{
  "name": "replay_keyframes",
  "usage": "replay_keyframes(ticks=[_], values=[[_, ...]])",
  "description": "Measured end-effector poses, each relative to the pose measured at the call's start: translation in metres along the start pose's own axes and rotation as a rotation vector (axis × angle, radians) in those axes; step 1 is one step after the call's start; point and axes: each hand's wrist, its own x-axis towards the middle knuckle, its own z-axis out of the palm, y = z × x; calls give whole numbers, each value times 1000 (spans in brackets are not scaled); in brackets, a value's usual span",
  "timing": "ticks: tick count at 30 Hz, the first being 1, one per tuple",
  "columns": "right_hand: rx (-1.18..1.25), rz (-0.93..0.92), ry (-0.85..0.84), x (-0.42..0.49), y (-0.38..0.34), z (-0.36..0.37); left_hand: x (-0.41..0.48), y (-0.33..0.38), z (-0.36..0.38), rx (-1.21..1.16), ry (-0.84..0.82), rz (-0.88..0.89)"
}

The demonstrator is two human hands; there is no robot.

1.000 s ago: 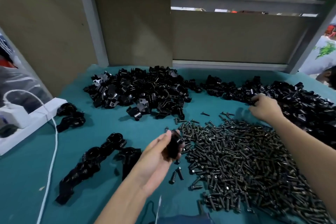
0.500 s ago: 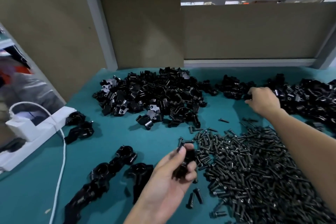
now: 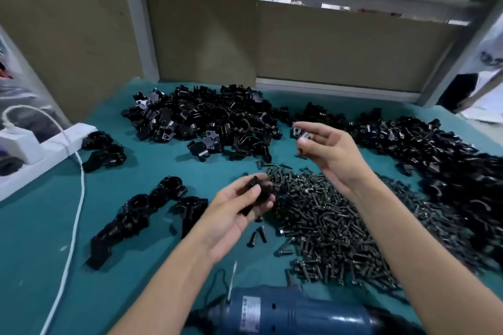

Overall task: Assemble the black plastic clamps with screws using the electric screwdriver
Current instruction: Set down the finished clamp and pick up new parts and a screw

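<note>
Right hand [image 3: 328, 153] lifted, pinching clamp piece [image 3: 300, 134]

Walls: brown board panels [image 3: 198, 16] are framed by grey metal posts [image 3: 138, 16].
Bench: a teal cloth-covered worktop [image 3: 152, 177] is shown.

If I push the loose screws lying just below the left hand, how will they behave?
Likely they roll: the screws have round shafts and lie free on the flat mat. Their wider heads would probably make them curve. Small, so probably light.
</note>
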Motion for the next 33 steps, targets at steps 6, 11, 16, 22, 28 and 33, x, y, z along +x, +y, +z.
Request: replay_keyframes(ticks=[6,11,16,22,28,33], values=[[-240,-4,97,-21,9,11,-9,2,-4,19,-8,54],[-842,140,596,6,18,-69,-9,2,-8,-11,10,53],[-1490,422,784,19,20,-146,-3,1,-9,-3,-13,43],[-1408,40,402,91,32,-119,-1,0,-6,41,-87,36],[-1516,376,91,156,68,-82,2,1,-4,74,-80,35],[-1576,430,106,177,78,-80,5,1,-7,107,-105,15]])
